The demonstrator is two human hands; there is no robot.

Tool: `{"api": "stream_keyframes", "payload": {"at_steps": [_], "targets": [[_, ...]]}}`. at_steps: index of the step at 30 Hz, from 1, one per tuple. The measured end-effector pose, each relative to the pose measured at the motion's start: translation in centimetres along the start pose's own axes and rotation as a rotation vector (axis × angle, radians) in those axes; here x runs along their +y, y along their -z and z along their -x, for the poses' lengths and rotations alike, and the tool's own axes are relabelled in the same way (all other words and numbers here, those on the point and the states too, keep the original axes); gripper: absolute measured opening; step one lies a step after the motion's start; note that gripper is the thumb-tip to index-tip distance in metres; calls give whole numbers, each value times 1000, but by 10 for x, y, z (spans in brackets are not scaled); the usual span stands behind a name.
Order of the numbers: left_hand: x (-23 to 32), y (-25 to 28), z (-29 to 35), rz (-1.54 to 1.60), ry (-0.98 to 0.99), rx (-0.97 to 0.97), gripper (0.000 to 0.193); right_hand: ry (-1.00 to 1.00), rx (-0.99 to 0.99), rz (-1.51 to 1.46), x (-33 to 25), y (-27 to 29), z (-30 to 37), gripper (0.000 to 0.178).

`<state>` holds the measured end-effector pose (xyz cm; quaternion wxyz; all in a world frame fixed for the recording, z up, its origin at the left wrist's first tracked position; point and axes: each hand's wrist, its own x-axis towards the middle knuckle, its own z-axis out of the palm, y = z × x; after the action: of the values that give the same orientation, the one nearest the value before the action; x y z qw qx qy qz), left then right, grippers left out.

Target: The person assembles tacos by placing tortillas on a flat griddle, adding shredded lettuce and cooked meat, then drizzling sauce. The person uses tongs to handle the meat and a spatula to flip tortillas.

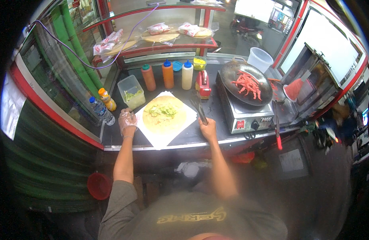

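Note:
A round flat wrap point(164, 124) lies on white paper point(160, 141) on the dark counter. Shredded lettuce point(167, 112) is heaped on its upper middle. My left hand point(127, 121), in a clear plastic glove, is at the paper's left edge with its fingers curled; what they hold, if anything, is hidden. Just beyond it stands a clear tub point(132, 93) with more lettuce inside. My bare right hand point(208, 129) is closed around dark tongs point(197, 105), to the right of the paper, their tips pointing away from me.
Sauce bottles point(168, 75) stand in a row behind the wrap, beside a red device point(203, 85). On the right, a pan point(232, 85) of red strips sits on a stove point(248, 119). A red-handled knife point(278, 132) overhangs the front edge. Water bottle point(101, 111) at left.

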<state>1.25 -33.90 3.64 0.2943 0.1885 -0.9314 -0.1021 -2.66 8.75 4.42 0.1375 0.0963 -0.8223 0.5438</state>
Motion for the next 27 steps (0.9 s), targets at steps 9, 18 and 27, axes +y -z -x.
{"api": "stream_keyframes", "payload": {"at_steps": [9,18,27], "targets": [[-1,-1,0,-60,4,-85,26,-40,-26,11,-1,1,1,41],[-3,-1,2,-3,14,-124,24,-37,-31,32,2,1,0,34],[-11,-18,0,51,-27,54,16,-19,-13,14,-1,3,2,34]]}}
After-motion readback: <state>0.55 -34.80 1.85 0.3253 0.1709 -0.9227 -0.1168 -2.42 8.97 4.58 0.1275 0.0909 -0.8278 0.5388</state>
